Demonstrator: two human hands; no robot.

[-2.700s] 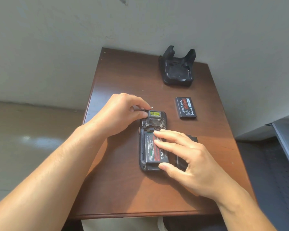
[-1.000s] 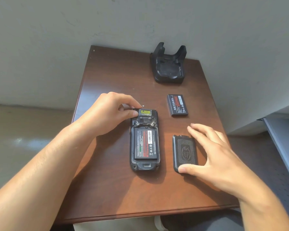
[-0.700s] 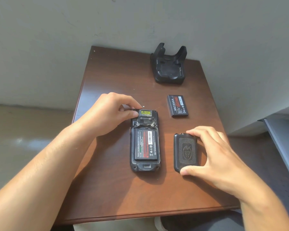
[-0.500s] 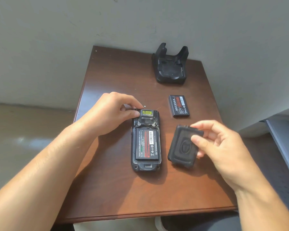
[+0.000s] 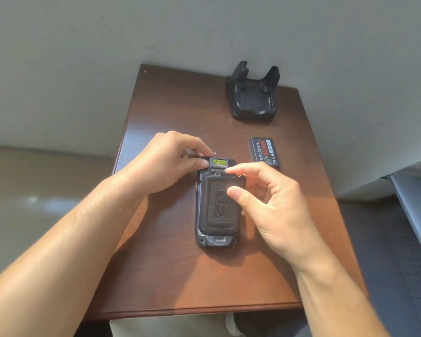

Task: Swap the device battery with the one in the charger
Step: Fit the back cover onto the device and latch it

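- The device [image 5: 216, 203] lies face down in the middle of the table [image 5: 170, 263].
- The left hand [image 5: 165, 164] pinches the top end of the device.
- The right hand [image 5: 270, 205] holds the back cover [image 5: 216, 212] on the device, thumb on top.
- A loose battery [image 5: 265, 152] lies beyond the device, toward the right; the empty charger [image 5: 252, 96] stands farther behind.

On the bench [image 5: 170, 283] the device [image 5: 216, 203] lies face down with the back cover [image 5: 214, 210] on it. The left hand [image 5: 165, 164] pinches the device's far end; the right hand [image 5: 272, 205] holds the cover's right edge. Beyond the device lie a battery [image 5: 265, 152] and the charger [image 5: 253, 96].
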